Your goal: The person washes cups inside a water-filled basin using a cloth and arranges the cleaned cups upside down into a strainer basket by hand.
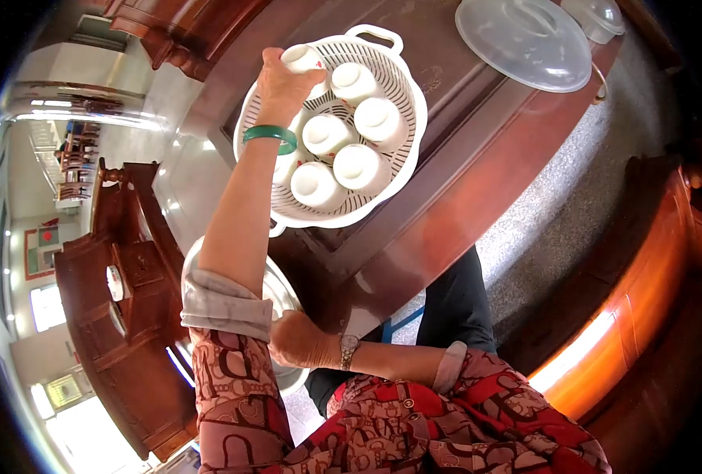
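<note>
My left hand, with a green bangle at the wrist, is closed around a white cup at the far left side of a white slotted plastic basket. Several more white cups stand upside down in the basket, and some show small red marks. Closer to my body, my right hand, wearing a wristwatch, is closed at the right rim of a white basin. My left forearm and sleeve cover much of that basin, and the fingertips of my right hand are hidden.
The basket rests on a dark wooden table. A translucent lid and a small lidded container lie at its far right. A wooden bench stands on the right, and a carved wooden seat on the left.
</note>
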Action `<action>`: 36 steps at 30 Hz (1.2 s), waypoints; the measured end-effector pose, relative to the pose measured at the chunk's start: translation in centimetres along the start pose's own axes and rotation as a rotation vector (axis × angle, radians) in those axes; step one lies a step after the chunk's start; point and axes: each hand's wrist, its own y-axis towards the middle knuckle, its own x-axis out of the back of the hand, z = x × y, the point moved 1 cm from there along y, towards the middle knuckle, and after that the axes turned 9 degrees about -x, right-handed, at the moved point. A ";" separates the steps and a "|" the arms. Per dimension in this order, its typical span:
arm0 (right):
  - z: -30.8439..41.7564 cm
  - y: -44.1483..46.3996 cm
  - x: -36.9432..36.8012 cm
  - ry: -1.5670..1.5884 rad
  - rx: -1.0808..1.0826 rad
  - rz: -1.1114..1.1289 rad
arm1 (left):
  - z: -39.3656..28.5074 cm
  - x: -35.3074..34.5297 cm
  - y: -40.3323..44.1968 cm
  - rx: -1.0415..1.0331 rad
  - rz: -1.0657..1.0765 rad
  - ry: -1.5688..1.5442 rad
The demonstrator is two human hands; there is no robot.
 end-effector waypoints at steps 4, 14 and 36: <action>-0.1 0.0 -0.3 0.087 -0.022 -0.002 | 0.1 -0.9 0.0 -0.169 -0.003 0.213; -0.7 -0.1 -1.5 0.054 0.040 -0.040 | -0.4 0.7 -1.0 -0.092 0.243 0.201; 0.8 0.9 -0.9 -0.229 -0.093 0.093 | 11.4 14.1 -18.5 -0.048 0.160 -0.050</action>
